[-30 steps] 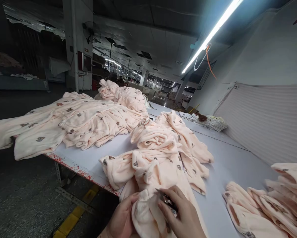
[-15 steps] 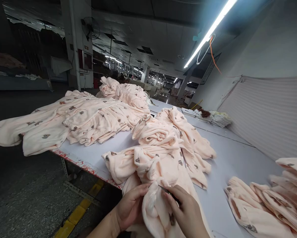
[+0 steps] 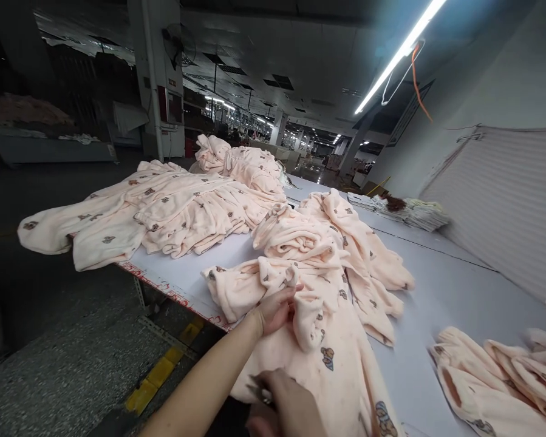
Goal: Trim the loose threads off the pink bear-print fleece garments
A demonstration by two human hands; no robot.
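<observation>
A pale pink plush garment (image 3: 345,328) with small printed bear figures lies bunched along the table in front of me. My left hand (image 3: 275,311) is closed on a gathered fold of it, and a short sleeve-like end (image 3: 308,321) hangs beside the fingers. Lower down, near the table's front edge, my right hand (image 3: 293,403) is blurred by motion. It is wrapped round small metal thread snips (image 3: 261,388), whose blades point left. The snips are over the garment's lower part, apart from the fold in my left hand.
More pink garments are heaped on the left (image 3: 186,206), some overhanging the table edge (image 3: 163,291). Another pile (image 3: 491,382) sits at the right. Stacked white bundles (image 3: 404,209) lie towards the back by the wall. Yellow floor tape (image 3: 163,370) runs below the table.
My left hand has moved up and forward with the garment fold. My right hand has drawn back down and left with the snips, away from the fold. The view has shifted slightly left.
</observation>
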